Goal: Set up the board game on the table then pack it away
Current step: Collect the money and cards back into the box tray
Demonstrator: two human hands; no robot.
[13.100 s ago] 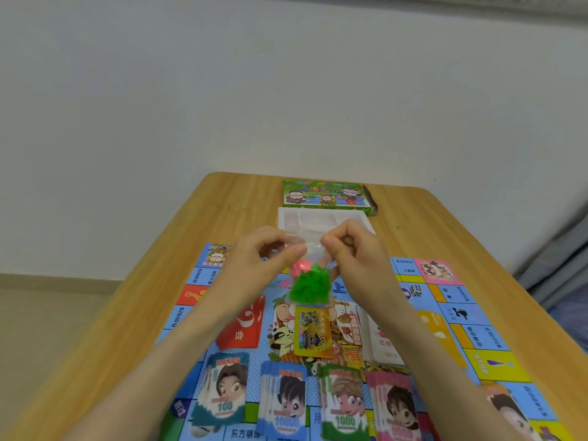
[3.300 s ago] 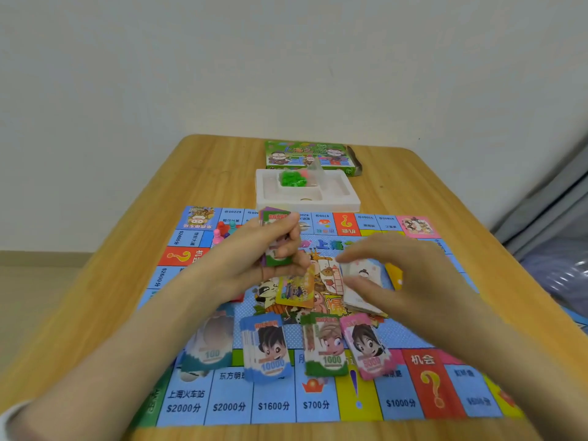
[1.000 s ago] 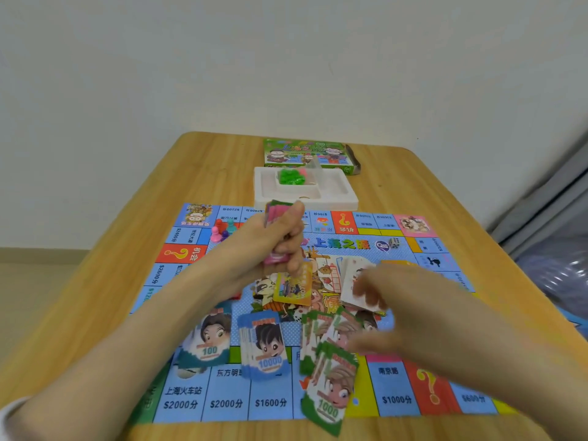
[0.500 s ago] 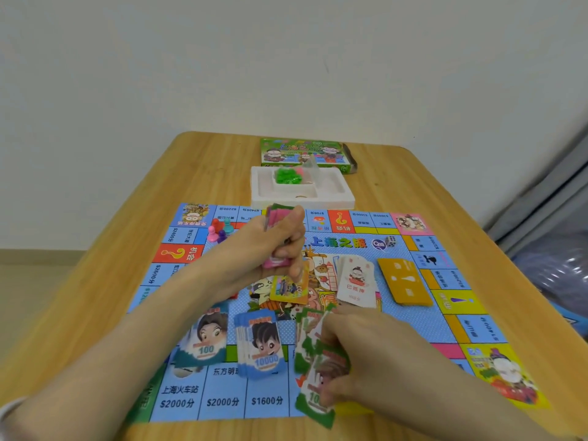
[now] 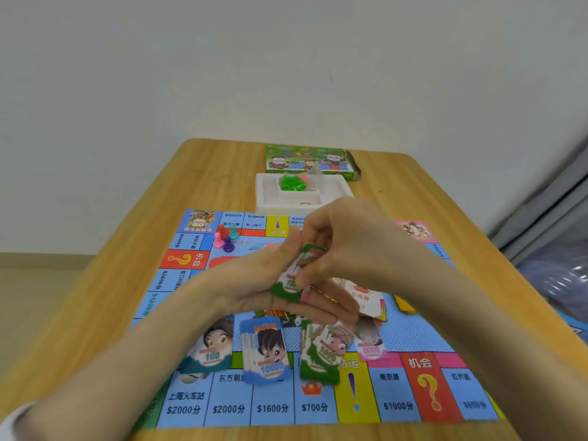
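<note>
Since the earlier frame your right hand (image 5: 346, 246) has risen to mid-frame. It now pinches the green notes (image 5: 293, 276), long axis nearly upright, and your left hand (image 5: 251, 281) grips them from beneath. Another green pile (image 5: 321, 358) lies on the board (image 5: 397, 405) just below, nearer your right hand.

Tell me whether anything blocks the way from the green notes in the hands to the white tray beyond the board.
Nothing visible does. Only flat game board lies between the green notes and the white tray; the four pawns stand left of that line.
</note>
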